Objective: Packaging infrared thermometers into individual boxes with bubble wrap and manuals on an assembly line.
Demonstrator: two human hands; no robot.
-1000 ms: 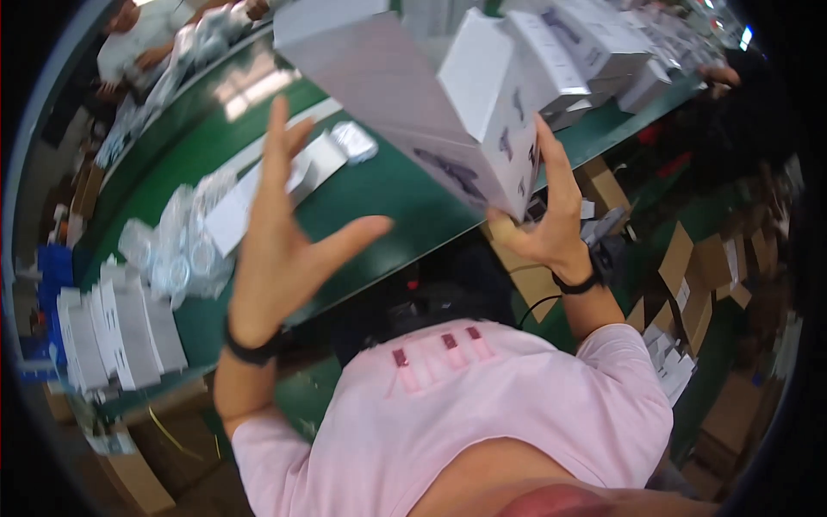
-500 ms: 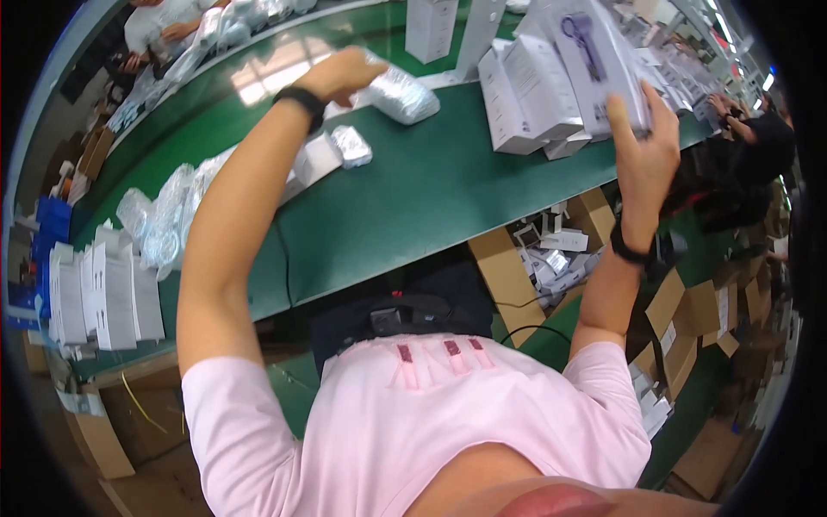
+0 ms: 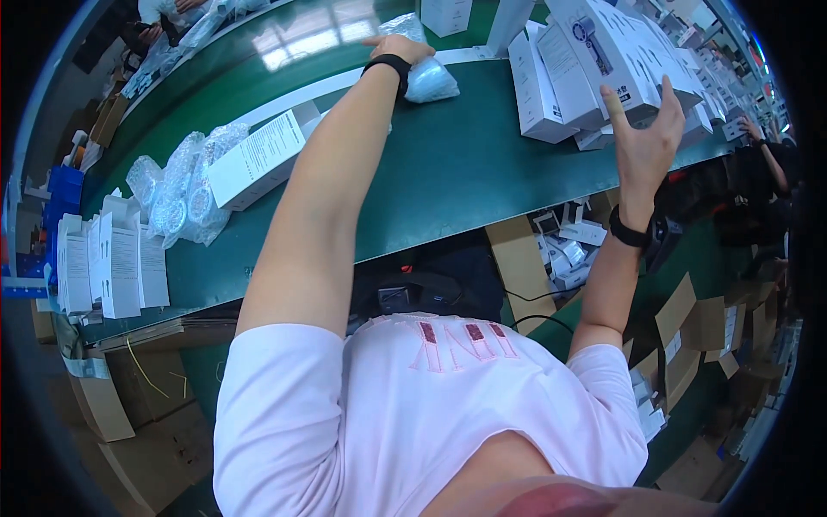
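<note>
My left hand (image 3: 398, 45) is stretched far across the green belt (image 3: 448, 172) and rests on a clear bubble-wrapped packet (image 3: 429, 79); its fingers are hidden, so its grip is unclear. My right hand (image 3: 646, 129) is raised at the right with fingers spread, its fingertips just at the near edge of a white printed box (image 3: 603, 47) that lies on a pile of similar white boxes (image 3: 543, 95). Both wrists wear black bands.
A long white box (image 3: 258, 155) and several bubble-wrapped packets (image 3: 177, 194) lie at the belt's left, with upright white cartons (image 3: 108, 263) beside them. Cardboard boxes (image 3: 698, 323) and small white parts (image 3: 568, 254) sit below the belt. Another person's arm (image 3: 767, 146) works at the far right.
My right hand has let go of the white box it held up; the box now lies on the pile. My left arm has reached farther onto the bubble-wrapped packet.
</note>
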